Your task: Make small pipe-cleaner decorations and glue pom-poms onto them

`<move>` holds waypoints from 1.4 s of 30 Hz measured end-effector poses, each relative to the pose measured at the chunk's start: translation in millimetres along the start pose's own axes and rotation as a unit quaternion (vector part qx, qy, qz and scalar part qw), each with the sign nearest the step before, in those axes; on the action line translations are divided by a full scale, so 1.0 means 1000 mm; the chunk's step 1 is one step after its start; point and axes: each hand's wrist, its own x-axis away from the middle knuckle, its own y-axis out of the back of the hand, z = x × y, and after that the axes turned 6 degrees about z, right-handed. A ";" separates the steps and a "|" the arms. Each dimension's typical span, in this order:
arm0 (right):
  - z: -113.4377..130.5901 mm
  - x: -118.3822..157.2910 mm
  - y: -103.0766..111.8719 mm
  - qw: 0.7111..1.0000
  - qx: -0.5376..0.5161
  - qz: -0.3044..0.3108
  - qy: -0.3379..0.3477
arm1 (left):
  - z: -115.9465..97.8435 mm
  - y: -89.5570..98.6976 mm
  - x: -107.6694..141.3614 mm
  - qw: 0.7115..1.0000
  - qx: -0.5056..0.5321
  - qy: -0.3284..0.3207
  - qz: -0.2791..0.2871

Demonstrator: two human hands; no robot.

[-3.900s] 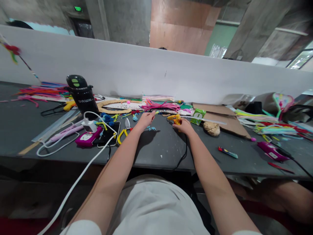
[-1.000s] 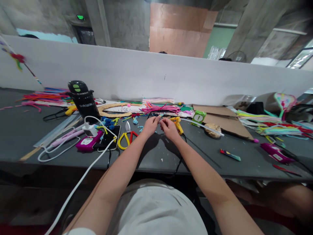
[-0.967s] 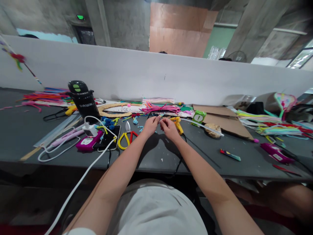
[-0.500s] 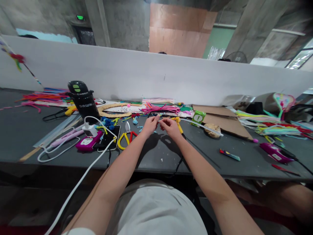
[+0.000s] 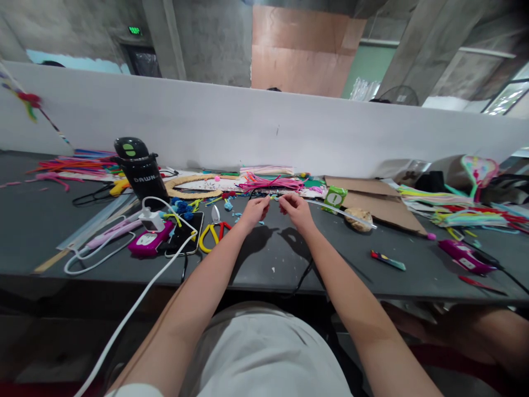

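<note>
My left hand (image 5: 257,211) is raised over the middle of the grey table (image 5: 256,270), thumb and fingers pinched together. A small pale bit shows at its fingertips, too small to name. Just to its right, a narrow gap away, my right hand (image 5: 296,209) is also closed in a pinch; what it holds is too small to make out. Pink pipe cleaners (image 5: 273,182) lie behind both hands. Left of my left hand are pliers (image 5: 215,231) with yellow and red handles. A clear glue stick (image 5: 343,212) reaches out to the right of my right hand.
A black bottle (image 5: 142,179) stands at the left beside a purple power strip (image 5: 149,242), a phone and a white cable. To the right are a green box (image 5: 334,198), cardboard (image 5: 380,207), a cutter (image 5: 388,261) and another purple strip (image 5: 465,258). A person's leg shows at the lower right.
My right hand has moved a little to the right, widening the gap between the hands and covering the yellow glue gun seen before. My left hand has hardly moved.
</note>
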 end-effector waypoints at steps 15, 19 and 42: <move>-0.002 -0.001 0.002 1.000 0.026 0.003 -0.014 | -0.001 -0.001 0.002 1.000 -0.018 -0.001 0.007; 0.002 0.000 0.001 1.000 0.014 0.003 -0.025 | -0.002 -0.001 0.002 1.000 -0.018 0.000 0.008; 0.003 0.000 0.002 0.998 0.043 -0.008 -0.043 | -0.005 -0.001 0.004 1.000 0.001 0.009 0.027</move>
